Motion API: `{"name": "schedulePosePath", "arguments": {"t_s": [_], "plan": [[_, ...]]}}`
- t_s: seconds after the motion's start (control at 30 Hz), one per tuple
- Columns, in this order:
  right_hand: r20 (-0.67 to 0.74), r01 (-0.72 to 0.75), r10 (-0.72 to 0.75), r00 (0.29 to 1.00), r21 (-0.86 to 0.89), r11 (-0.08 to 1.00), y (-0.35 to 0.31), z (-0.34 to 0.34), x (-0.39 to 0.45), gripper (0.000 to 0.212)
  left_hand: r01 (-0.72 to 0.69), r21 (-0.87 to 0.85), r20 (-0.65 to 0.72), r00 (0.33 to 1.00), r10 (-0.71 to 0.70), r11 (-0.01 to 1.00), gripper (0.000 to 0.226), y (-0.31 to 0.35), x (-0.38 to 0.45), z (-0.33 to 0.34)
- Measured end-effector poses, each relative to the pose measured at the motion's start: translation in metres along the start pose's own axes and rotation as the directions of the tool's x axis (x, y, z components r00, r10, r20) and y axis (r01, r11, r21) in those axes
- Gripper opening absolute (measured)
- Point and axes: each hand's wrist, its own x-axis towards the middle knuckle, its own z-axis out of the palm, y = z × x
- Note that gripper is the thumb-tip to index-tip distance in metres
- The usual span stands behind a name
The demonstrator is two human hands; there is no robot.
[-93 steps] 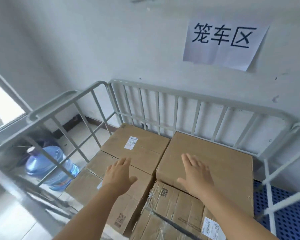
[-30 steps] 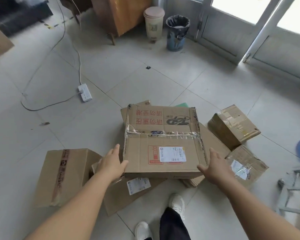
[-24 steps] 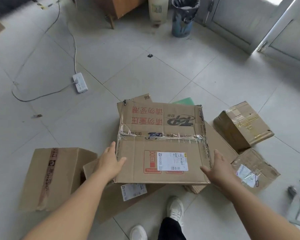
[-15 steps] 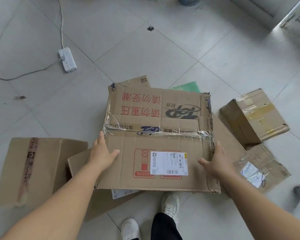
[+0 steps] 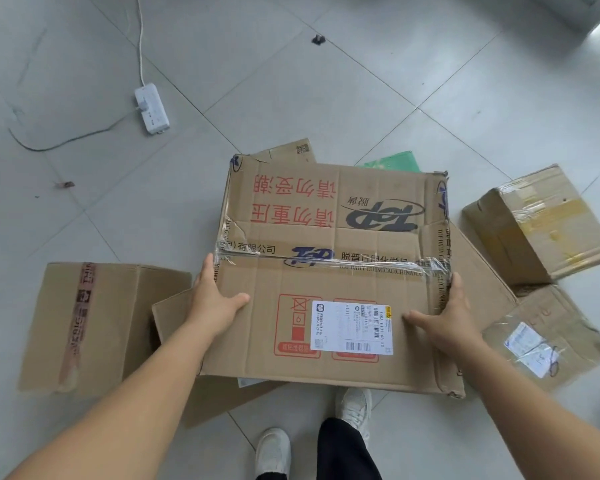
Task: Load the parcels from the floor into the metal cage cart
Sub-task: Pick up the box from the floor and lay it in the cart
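Left hand (image 5: 212, 299): thumb on top, grips the printed carton's (image 5: 329, 237) left edge.
Right hand (image 5: 445, 318): grips its right edge.

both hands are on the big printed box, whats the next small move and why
Probably lift it straight up. The left hand and right hand already clasp opposite edges of the big box, thumbs on top, and it lies on other flattened cardboard, so sliding could drag that along.
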Motion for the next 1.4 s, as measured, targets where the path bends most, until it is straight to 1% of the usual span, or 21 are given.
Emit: {"name": "schedulePosePath", "arguments": {"t_s": [0.17, 0.27, 0.37, 0.5, 0.63, 0.7, 0.83, 0.93, 1.0, 1.07, 1.2, 1.3, 1.4], "plan": [[-0.05, 0.013, -0.01, 0.999, 0.054, 0.998, -0.005, -0.021, -0.035, 0.116, -0.051, -0.054, 0.007, 0.999, 0.051, 0.997, 0.101, 0.011, -0.027, -0.021], [-0.102, 0.045, -0.034, 0.994, 0.106, 0.993, -0.015, -0.04, -0.066, 0.117, -0.118, -0.087, 0.011, 0.993, 0.119, 0.989, 0.102, 0.024, -0.047, -0.044], [-0.177, 0.064, -0.037, 0.984, 0.146, 0.987, -0.024, -0.063, -0.103, 0.116, -0.199, -0.074, 0.004, 0.98, 0.2, 0.977, 0.101, 0.043, -0.071, -0.07], [-0.29, 0.115, -0.051, 0.956, 0.208, 0.971, -0.038, -0.099, -0.159, 0.117, -0.36, -0.071, -0.012, 0.933, 0.36, 0.93, 0.1, 0.076, -0.112, -0.103], [-0.406, 0.141, -0.041, 0.913, 0.219, 0.965, -0.046, -0.141, -0.224, 0.109, -0.489, -0.08, -0.007, 0.871, 0.49, 0.868, 0.098, 0.11, -0.16, -0.132], [-0.464, 0.159, -0.039, 0.885, 0.222, 0.962, -0.044, -0.162, -0.253, 0.102, -0.553, -0.081, 0.0, 0.832, 0.555, 0.829, 0.095, 0.127, -0.185, -0.143], [-0.566, 0.217, -0.031, 0.824, 0.264, 0.94, -0.037, -0.201, -0.318, 0.097, -0.673, -0.097, 0.023, 0.735, 0.677, 0.734, 0.089, 0.158, -0.235, -0.16], [-0.653, 0.271, -0.016, 0.757, 0.292, 0.917, -0.024, -0.23, -0.365, 0.1, -0.762, -0.152, 0.044, 0.631, 0.775, 0.629, 0.077, 0.183, -0.275, -0.166], [-0.704, 0.306, 0.006, 0.711, 0.317, 0.898, -0.013, -0.25, -0.395, 0.103, -0.801, -0.185, 0.059, 0.57, 0.82, 0.57, 0.075, 0.2, -0.301, -0.166], [-0.747, 0.338, 0.027, 0.664, 0.332, 0.88, -0.003, -0.268, -0.424, 0.105, -0.827, -0.229, 0.081, 0.509, 0.857, 0.513, 0.079, 0.218, -0.328, -0.163], [-0.821, 0.361, 0.085, 0.564, 0.338, 0.869, 0.021, -0.304, -0.478, 0.1, -0.86, -0.293, 0.111, 0.405, 0.908, 0.419, 0.084, 0.249, -0.384, -0.148], [-0.863, 0.37, 0.122, 0.49, 0.333, 0.867, 0.043, -0.334, -0.513, 0.107, -0.874, -0.325, 0.132, 0.338, 0.932, 0.362, 0.088, 0.273, -0.429, -0.134], [-0.9, 0.392, 0.142, 0.412, 0.315, 0.865, 0.067, -0.361, -0.55, 0.092, -0.874, -0.381, 0.155, 0.262, 0.952, 0.303, 0.081, 0.295, -0.477, -0.117]]}}
